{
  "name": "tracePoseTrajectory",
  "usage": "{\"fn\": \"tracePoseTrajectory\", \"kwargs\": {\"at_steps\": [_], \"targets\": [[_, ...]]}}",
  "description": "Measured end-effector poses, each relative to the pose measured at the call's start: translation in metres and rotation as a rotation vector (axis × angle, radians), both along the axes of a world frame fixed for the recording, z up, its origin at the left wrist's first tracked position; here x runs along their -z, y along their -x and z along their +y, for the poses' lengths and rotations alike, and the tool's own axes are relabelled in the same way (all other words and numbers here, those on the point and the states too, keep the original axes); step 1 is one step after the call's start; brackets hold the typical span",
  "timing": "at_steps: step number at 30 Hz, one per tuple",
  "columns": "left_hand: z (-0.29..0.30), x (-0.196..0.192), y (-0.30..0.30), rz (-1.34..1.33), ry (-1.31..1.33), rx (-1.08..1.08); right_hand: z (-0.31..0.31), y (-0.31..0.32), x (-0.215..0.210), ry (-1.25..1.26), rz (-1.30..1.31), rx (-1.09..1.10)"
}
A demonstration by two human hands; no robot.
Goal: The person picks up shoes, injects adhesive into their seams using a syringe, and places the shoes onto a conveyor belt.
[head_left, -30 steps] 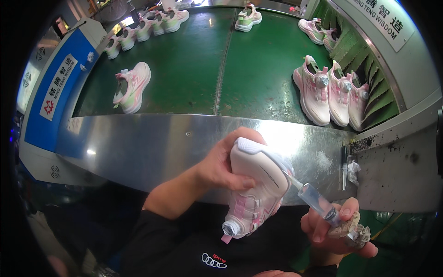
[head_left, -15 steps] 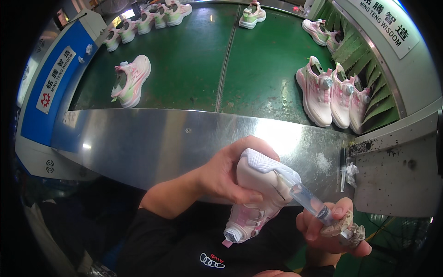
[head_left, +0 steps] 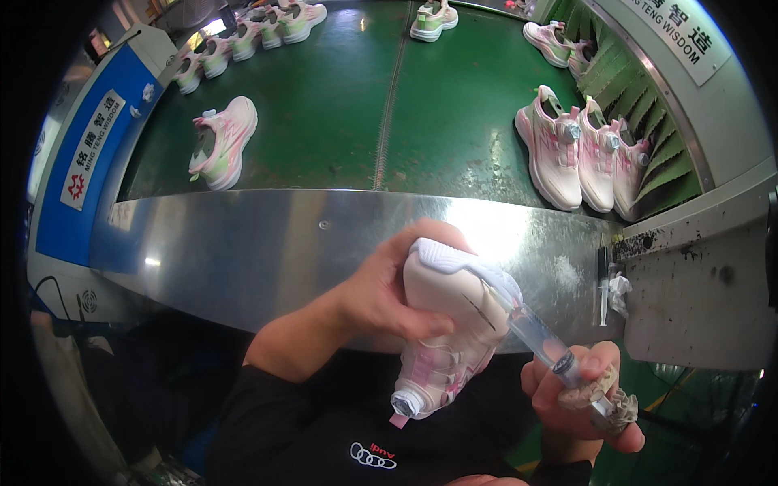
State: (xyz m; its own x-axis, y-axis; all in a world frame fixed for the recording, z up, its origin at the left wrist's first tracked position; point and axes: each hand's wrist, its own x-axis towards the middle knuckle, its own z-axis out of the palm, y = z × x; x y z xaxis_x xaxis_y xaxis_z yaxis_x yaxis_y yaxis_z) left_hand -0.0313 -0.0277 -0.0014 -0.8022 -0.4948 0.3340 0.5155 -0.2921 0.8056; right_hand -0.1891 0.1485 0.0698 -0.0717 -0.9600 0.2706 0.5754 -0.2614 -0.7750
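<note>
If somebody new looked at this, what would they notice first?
Probably the pale pink shoe upended in the left hand, near the middle, and the clear syringe in the right hand, pointing at the sole's edge. Behind the metal ledge, a green belt bears more shoes, with three side by side by the green flaps at right.

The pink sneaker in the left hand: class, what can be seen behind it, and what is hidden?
Behind the sneaker show the steel ledge and black shirt. The left hand curls partly behind it; the far fingertips are covered.
</note>
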Motion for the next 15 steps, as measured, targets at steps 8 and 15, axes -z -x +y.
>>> {"fn": "tracePoseTrajectory", "kwargs": {"at_steps": [8, 15], "targets": [[-0.013, 0.006, -0.002, -0.060, 0.051, -0.012, 0.009, 0.008, 0.024, 0.081, -0.003, 0.013], [-0.013, 0.002, -0.003, -0.153, -0.200, -0.138, 0.020, 0.013, 0.046, 0.034, -0.045, 0.025]]}}
